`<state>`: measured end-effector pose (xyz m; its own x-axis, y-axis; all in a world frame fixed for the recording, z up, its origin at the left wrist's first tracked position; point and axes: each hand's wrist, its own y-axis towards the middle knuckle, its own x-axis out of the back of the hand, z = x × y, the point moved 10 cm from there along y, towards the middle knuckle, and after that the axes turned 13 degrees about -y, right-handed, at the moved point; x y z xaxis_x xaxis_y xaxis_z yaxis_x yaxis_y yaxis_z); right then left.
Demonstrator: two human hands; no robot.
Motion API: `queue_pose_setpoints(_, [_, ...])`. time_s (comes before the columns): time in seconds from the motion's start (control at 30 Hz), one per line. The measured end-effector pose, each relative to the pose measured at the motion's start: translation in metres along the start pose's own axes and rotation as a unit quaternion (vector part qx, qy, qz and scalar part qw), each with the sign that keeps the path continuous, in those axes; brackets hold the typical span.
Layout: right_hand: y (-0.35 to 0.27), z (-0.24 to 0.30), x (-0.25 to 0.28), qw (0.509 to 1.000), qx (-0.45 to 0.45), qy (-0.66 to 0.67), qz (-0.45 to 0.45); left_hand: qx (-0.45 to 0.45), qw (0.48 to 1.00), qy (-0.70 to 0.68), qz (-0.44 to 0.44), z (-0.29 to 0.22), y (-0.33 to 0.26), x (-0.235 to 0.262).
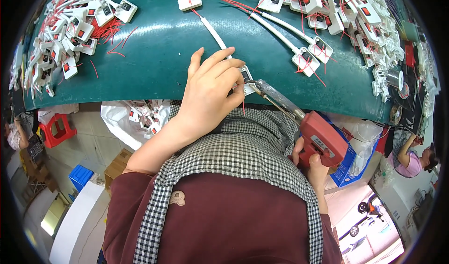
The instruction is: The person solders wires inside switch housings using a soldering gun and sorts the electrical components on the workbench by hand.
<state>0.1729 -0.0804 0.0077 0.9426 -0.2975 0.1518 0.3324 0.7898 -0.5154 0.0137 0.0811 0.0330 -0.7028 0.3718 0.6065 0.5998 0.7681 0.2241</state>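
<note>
Right hand [312, 163] gripping red soldering gun [322, 140], left hand [213, 88] pinching white switch part [246, 79], green table [159, 62]

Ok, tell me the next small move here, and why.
Probably keep the left hand pinning the white switch at the table edge and ease the red soldering gun tip into its terminal. The tip already sits right beside the switch, and the right hand grips the handle.
</note>
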Motion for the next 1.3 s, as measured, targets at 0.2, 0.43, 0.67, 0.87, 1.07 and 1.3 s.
queue_pose_setpoints(0.2, [-0.001, -0.007, 0.001, 1.000, 0.003, -0.017, 0.019, 0.003, 1.000, -0.005, -0.002, 0.000, 0.000, -0.001])
queue_pose_setpoints(0.43, [-0.003, -0.002, 0.003, 0.999, 0.038, 0.025, 0.020, 0.004, 1.000, -0.011, -0.006, -0.001, 0.001, 0.000])
queue_pose_setpoints(0.67, [-0.001, 0.005, 0.018, 0.995, 0.081, 0.047, -0.027, 0.004, 1.000, -0.018, -0.006, -0.002, 0.000, 0.000])
queue_pose_setpoints(0.87, [0.003, 0.015, 0.024, 0.989, 0.122, 0.048, -0.066, 0.002, 1.000, -0.015, 0.011, -0.001, -0.003, -0.001])
queue_pose_setpoints(1.07, [0.007, 0.017, 0.037, 0.982, 0.152, 0.068, -0.085, 0.015, 0.998, -0.033, 0.043, -0.010, -0.002, 0.003])
queue_pose_setpoints(1.3, [0.008, 0.025, 0.056, 0.963, 0.220, 0.118, -0.096, -0.025, 0.988, -0.138, 0.056, -0.011, 0.021, -0.019])
